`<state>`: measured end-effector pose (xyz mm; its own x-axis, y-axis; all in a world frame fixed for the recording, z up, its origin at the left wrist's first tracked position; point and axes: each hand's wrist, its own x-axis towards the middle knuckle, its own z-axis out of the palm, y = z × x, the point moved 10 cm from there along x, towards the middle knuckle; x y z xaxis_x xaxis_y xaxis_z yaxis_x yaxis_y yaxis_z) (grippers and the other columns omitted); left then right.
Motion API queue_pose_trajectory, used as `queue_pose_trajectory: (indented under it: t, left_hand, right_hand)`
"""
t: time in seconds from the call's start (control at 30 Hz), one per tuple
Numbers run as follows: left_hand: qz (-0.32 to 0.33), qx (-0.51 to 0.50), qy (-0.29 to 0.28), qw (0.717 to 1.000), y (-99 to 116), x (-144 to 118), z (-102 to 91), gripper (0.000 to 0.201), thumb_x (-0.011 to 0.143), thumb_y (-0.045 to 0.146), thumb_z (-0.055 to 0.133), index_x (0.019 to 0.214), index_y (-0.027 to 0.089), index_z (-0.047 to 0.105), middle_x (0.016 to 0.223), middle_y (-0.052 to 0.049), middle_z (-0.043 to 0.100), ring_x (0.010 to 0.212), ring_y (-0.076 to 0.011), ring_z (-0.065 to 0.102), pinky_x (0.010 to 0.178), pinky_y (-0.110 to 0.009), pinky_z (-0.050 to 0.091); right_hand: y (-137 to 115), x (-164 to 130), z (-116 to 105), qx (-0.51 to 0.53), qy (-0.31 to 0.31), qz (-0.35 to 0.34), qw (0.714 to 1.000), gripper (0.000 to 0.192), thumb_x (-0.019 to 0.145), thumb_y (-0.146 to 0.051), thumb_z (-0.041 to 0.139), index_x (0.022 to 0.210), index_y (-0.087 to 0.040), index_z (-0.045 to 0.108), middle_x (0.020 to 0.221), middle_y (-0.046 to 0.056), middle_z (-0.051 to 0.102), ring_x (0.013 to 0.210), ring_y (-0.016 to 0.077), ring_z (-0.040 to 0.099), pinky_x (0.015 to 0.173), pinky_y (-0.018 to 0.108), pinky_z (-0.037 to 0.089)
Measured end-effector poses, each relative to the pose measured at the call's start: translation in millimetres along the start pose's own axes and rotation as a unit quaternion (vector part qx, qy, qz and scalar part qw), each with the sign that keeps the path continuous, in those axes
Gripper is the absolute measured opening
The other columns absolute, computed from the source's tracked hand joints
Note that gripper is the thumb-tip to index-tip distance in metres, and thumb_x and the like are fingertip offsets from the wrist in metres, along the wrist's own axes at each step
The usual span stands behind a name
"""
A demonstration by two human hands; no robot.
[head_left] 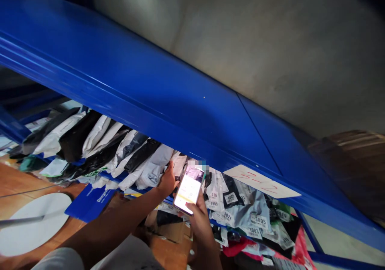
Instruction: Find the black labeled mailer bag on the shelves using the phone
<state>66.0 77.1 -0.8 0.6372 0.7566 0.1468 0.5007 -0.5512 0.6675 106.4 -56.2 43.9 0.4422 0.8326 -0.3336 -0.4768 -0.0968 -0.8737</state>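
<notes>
A person's right hand [200, 218] is closed around a phone [189, 189], screen lit, held just below the blue shelf [180, 101], while the left hand [167, 179] reaches to a row of mail bags [132, 157], fingers pressed against a pale one; whether they pinch it cannot be told. The bags stand packed on edge along the rack, black, white and grey, and look light, soft and slick, likely to slump or slide if pulled by a corner; a grip across the top edge seems safest. To the right, more bags carry numbered labels [259, 220]. A paper sign [261, 181] marked in red sticks to the shelf. Below lie a wood-toned floor [18, 181] and a white disc [33, 222]
</notes>
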Motion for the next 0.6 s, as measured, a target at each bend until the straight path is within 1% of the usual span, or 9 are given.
queue_pose_trajectory:
  t: [0.03, 0.1, 0.2, 0.23, 0.3, 0.4, 0.43, 0.5, 0.6]
  left_hand:
    - [-0.001, 0.04, -0.004, 0.999, -3.2, -0.5, 4.7, 0.067, 0.087, 0.033, 0.046, 0.139, -0.008, 0.04, 0.145, -0.029, 0.039, 0.143, -0.0334, 0.028, 0.118, -0.047, 0.02]
    - [0.0, 0.097, -0.023, 0.995, -7.5, -1.6, 13.4, 0.065, 0.083, 0.029, 0.051, 0.134, -0.01, 0.045, 0.147, -0.031, 0.034, 0.145, -0.0343, 0.021, 0.12, -0.048, 0.016]
    - [0.01, 0.164, -0.044, 0.985, -8.1, -3.1, 19.5, 0.06, 0.083, 0.029, 0.053, 0.131, -0.008, 0.051, 0.146, -0.029, 0.035, 0.145, -0.0337, 0.02, 0.12, -0.049, 0.016]
    - [0.011, 0.18, -0.048, 0.982, -7.8, -3.3, 20.2, 0.06, 0.084, 0.03, 0.053, 0.13, -0.008, 0.052, 0.146, -0.029, 0.035, 0.145, -0.0335, 0.02, 0.12, -0.049, 0.016]
    - [0.012, 0.202, -0.054, 0.978, -6.9, -3.4, 20.8, 0.059, 0.085, 0.031, 0.053, 0.128, -0.009, 0.053, 0.146, -0.028, 0.036, 0.145, -0.033, 0.021, 0.121, -0.046, 0.015]
    - [0.012, 0.217, -0.058, 0.974, -6.0, -3.3, 20.8, 0.057, 0.085, 0.031, 0.055, 0.124, -0.01, 0.056, 0.145, -0.028, 0.039, 0.145, -0.0327, 0.02, 0.122, -0.043, 0.015]
    - [0.012, 0.217, -0.058, 0.974, -5.8, -3.2, 20.5, 0.056, 0.084, 0.031, 0.055, 0.123, -0.01, 0.057, 0.145, -0.027, 0.04, 0.146, -0.0326, 0.02, 0.122, -0.043, 0.015]
    - [0.01, 0.211, -0.052, 0.976, -6.1, -3.2, 19.3, 0.056, 0.084, 0.031, 0.056, 0.123, -0.009, 0.058, 0.144, -0.027, 0.041, 0.145, -0.0326, 0.02, 0.122, -0.042, 0.015]
    - [-0.002, 0.19, -0.035, 0.981, -8.5, -3.2, 17.0, 0.057, 0.082, 0.03, 0.057, 0.125, -0.008, 0.056, 0.145, -0.027, 0.042, 0.145, -0.0328, 0.021, 0.121, -0.04, 0.018]
  right_hand:
    - [0.1, -4.8, -8.6, 0.002, 0.014, 0.002, 1.0, 0.106, 0.057, -0.017, 0.076, 0.15, -0.028, 0.026, 0.107, 0.007, 0.076, 0.081, 0.0299, 0.073, 0.043, 0.027, 0.053]
    - [0.1, -14.6, -25.8, 0.014, 0.047, 0.007, 0.999, 0.107, 0.055, -0.019, 0.078, 0.149, -0.028, 0.028, 0.105, 0.007, 0.077, 0.082, 0.0299, 0.074, 0.049, 0.029, 0.055]
    - [0.3, -26.8, -47.5, 0.017, 0.092, 0.007, 0.996, 0.095, 0.056, -0.021, 0.078, 0.143, -0.026, 0.042, 0.098, 0.007, 0.078, 0.086, 0.0278, 0.074, 0.062, 0.03, 0.058]
    - [0.0, -29.5, -52.5, 0.005, 0.102, 0.004, 0.995, 0.089, 0.056, -0.02, 0.078, 0.14, -0.026, 0.047, 0.097, 0.007, 0.079, 0.087, 0.0276, 0.074, 0.064, 0.03, 0.058]
    - [-2.7, -32.9, -57.7, -0.038, 0.109, -0.01, 0.993, 0.079, 0.056, -0.019, 0.077, 0.132, -0.026, 0.056, 0.099, 0.008, 0.078, 0.088, 0.0284, 0.074, 0.058, 0.028, 0.057]
    - [-8.5, -34.3, -53.3, -0.099, 0.102, -0.03, 0.989, 0.069, 0.055, -0.019, 0.077, 0.122, -0.026, 0.064, 0.101, 0.009, 0.077, 0.084, 0.029, 0.074, 0.048, 0.027, 0.054]
    - [-9.1, -34.2, -49.1, -0.109, 0.096, -0.029, 0.989, 0.068, 0.054, -0.019, 0.078, 0.12, -0.026, 0.065, 0.1, 0.009, 0.078, 0.083, 0.0291, 0.074, 0.048, 0.027, 0.054]
    - [-9.2, -33.7, -40.1, -0.107, 0.093, -0.019, 0.99, 0.066, 0.052, -0.017, 0.077, 0.117, -0.026, 0.066, 0.098, 0.008, 0.078, 0.085, 0.0288, 0.074, 0.052, 0.027, 0.056]
    - [-6.2, -32.4, -26.7, -0.054, 0.092, 0.0, 0.994, 0.062, 0.053, -0.018, 0.075, 0.114, -0.025, 0.068, 0.1, 0.009, 0.077, 0.083, 0.0287, 0.074, 0.058, 0.029, 0.058]
